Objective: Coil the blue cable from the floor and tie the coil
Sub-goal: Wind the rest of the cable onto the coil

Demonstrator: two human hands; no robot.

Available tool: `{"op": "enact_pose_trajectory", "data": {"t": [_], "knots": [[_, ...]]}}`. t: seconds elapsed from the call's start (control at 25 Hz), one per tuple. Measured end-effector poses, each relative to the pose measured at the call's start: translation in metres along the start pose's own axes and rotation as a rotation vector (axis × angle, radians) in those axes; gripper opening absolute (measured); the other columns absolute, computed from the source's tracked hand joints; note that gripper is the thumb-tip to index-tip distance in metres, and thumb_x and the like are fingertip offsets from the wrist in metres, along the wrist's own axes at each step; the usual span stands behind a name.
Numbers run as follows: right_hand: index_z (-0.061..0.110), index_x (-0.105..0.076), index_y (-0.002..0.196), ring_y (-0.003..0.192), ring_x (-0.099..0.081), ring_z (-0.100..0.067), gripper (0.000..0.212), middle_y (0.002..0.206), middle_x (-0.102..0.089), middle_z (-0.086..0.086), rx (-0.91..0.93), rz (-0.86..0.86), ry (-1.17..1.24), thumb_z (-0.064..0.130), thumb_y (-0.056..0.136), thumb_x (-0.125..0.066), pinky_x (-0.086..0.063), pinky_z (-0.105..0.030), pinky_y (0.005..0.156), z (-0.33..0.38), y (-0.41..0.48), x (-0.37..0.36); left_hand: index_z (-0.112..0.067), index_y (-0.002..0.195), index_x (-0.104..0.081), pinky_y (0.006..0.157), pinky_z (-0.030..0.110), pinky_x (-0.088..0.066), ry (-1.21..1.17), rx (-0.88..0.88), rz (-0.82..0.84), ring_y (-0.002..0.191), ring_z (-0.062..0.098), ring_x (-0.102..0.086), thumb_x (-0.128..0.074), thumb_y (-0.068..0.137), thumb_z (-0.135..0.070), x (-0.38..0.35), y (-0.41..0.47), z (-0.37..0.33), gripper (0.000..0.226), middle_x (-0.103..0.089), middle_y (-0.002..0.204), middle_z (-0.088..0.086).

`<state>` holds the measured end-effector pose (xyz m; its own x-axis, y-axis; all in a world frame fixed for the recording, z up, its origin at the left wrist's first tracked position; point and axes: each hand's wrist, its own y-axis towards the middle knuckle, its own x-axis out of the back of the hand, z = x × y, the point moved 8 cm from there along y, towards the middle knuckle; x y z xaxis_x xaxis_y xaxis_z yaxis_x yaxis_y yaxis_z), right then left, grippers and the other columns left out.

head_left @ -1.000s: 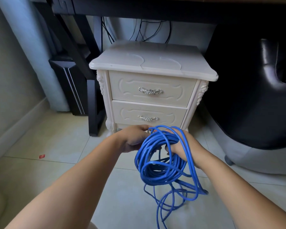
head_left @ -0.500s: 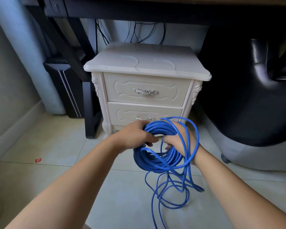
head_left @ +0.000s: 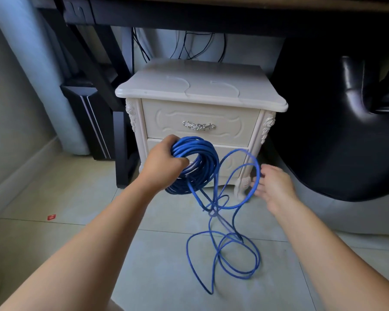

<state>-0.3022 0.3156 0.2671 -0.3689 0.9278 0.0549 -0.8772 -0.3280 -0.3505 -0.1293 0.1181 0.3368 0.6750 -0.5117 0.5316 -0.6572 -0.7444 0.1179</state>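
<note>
My left hand (head_left: pixel 164 161) grips the thick coil of blue cable (head_left: pixel 200 162), held up in front of the lower drawer. One wide loose loop of the cable (head_left: pixel 255 167) swings out to the right of the coil. My right hand (head_left: pixel 275 186) is off the coil, its fingers spread and loose, with the fingertips at that loop's right side. The rest of the blue cable hangs down from the coil and lies in several slack loops on the floor tiles (head_left: pixel 236 254).
A white two-drawer nightstand (head_left: pixel 200 102) stands just behind the coil, under a dark desk (head_left: pixel 189 14). A black padded chair (head_left: pixel 346 131) fills the right side. A dark desk leg (head_left: pixel 121 149) and a black box stand left. A small red scrap (head_left: pixel 51 217) lies on the floor.
My right hand has let go of the coil and moved out to the right. The left hand now holds the coil alone, and one loop has opened out sideways.
</note>
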Motion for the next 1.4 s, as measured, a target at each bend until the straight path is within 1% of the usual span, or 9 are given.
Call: {"op": "enact_pose_trajectory", "data": {"t": [0.12, 0.2, 0.36, 0.56, 0.72, 0.92, 1.04, 1.16, 1.4], "knots": [[0.016, -0.057, 0.125, 0.119, -0.046, -0.021, 0.038, 0.126, -0.052, -0.004, 0.649, -0.140, -0.447, 0.010, 0.088, -0.055, -0.034, -0.024, 0.095, 0.048, -0.036, -0.016, -0.027, 0.098, -0.056, 0.058, 0.024, -0.043, 0.082, -0.091, -0.012, 0.066, 0.005, -0.055, -0.062, 0.076, -0.008, -0.002, 0.000, -0.009, 0.029, -0.060, 0.076, -0.010], [0.023, -0.039, 0.145, 0.138, -0.031, -0.007, 0.069, 0.146, -0.039, 0.005, 0.843, 0.082, -0.500, 0.011, 0.081, -0.064, -0.020, -0.016, 0.110, 0.055, -0.054, -0.047, -0.026, 0.100, -0.057, 0.058, 0.019, -0.043, 0.059, -0.151, 0.011, 0.064, 0.002, -0.055, -0.063, 0.076, -0.006, -0.004, -0.001, -0.015, 0.031, -0.060, 0.076, -0.011], [0.043, -0.032, 0.146, 0.123, -0.050, 0.003, 0.086, 0.139, -0.049, 0.015, 0.654, 0.377, -0.354, 0.009, 0.078, -0.073, -0.039, -0.013, 0.101, 0.037, -0.045, -0.072, -0.018, 0.099, -0.062, 0.056, 0.012, -0.041, -0.126, -0.206, 0.149, 0.059, 0.002, -0.051, -0.064, 0.074, 0.006, -0.012, -0.005, -0.028, 0.035, -0.060, 0.073, -0.007], [0.014, -0.062, 0.116, 0.099, -0.066, -0.021, 0.057, 0.099, -0.066, -0.004, 0.349, 0.487, 0.081, 0.024, 0.063, -0.081, -0.049, -0.046, 0.103, 0.027, -0.025, -0.073, -0.017, 0.085, -0.060, 0.053, 0.025, -0.030, -0.611, -0.092, 0.199, 0.057, 0.014, -0.036, -0.058, 0.065, 0.001, -0.009, 0.000, -0.025, 0.027, -0.043, 0.063, -0.003], [0.007, -0.054, 0.132, 0.105, -0.066, -0.024, 0.071, 0.110, -0.065, -0.012, 0.247, 0.535, 0.315, 0.010, 0.065, -0.076, -0.053, -0.042, 0.097, 0.025, -0.025, -0.078, -0.018, 0.070, -0.050, 0.061, 0.034, -0.027, -0.758, 0.025, 0.254, 0.060, 0.018, -0.033, -0.055, 0.064, 0.002, -0.022, 0.005, -0.010, 0.022, -0.041, 0.065, 0.000], [0.015, -0.070, 0.082, 0.090, -0.066, -0.030, 0.013, 0.085, -0.068, -0.010, 0.192, 0.353, 0.245, 0.010, 0.071, -0.074, -0.052, -0.054, 0.095, 0.017, -0.020, -0.061, -0.012, 0.091, -0.057, 0.067, 0.029, -0.044, -0.708, 0.161, 0.317, 0.071, 0.023, -0.045, -0.067, 0.077, -0.012, -0.041, -0.003, -0.006, 0.018, -0.049, 0.073, 0.005], [0.019, -0.059, 0.072, 0.077, -0.058, -0.026, 0.016, 0.073, -0.058, -0.004, 0.283, 0.165, 0.187, 0.009, 0.068, -0.070, -0.054, -0.051, 0.084, 0.024, -0.016, -0.045, -0.021, 0.131, -0.048, 0.088, 0.036, -0.041, -0.599, 0.180, 0.391, 0.099, 0.015, -0.058, -0.072, 0.073, -0.049, -0.051, -0.008, -0.004, 0.069, -0.060, 0.109, -0.003], [0.022, -0.054, 0.070, 0.069, -0.050, -0.015, 0.023, 0.064, -0.051, 0.007, 0.383, 0.018, 0.181, 0.002, 0.068, -0.065, -0.045, -0.034, 0.070, 0.041, -0.017, -0.025, -0.041, 0.144, -0.024, 0.097, 0.035, -0.036, -0.452, 0.173, 0.279, 0.127, 0.012, -0.046, -0.073, 0.056, -0.070, -0.052, -0.013, -0.005, 0.105, -0.039, 0.141, -0.007], [0.020, -0.047, 0.074, 0.062, -0.040, -0.011, 0.025, 0.065, -0.043, 0.008, 0.434, -0.070, 0.171, -0.001, 0.078, -0.058, -0.039, -0.020, 0.056, 0.044, -0.020, -0.008, -0.013, 0.111, -0.056, 0.060, 0.024, -0.058, -0.415, 0.159, 0.101, 0.078, 0.014, -0.063, -0.069, 0.082, -0.011, -0.039, -0.015, -0.006, 0.032, -0.062, 0.100, 0.005]]}}
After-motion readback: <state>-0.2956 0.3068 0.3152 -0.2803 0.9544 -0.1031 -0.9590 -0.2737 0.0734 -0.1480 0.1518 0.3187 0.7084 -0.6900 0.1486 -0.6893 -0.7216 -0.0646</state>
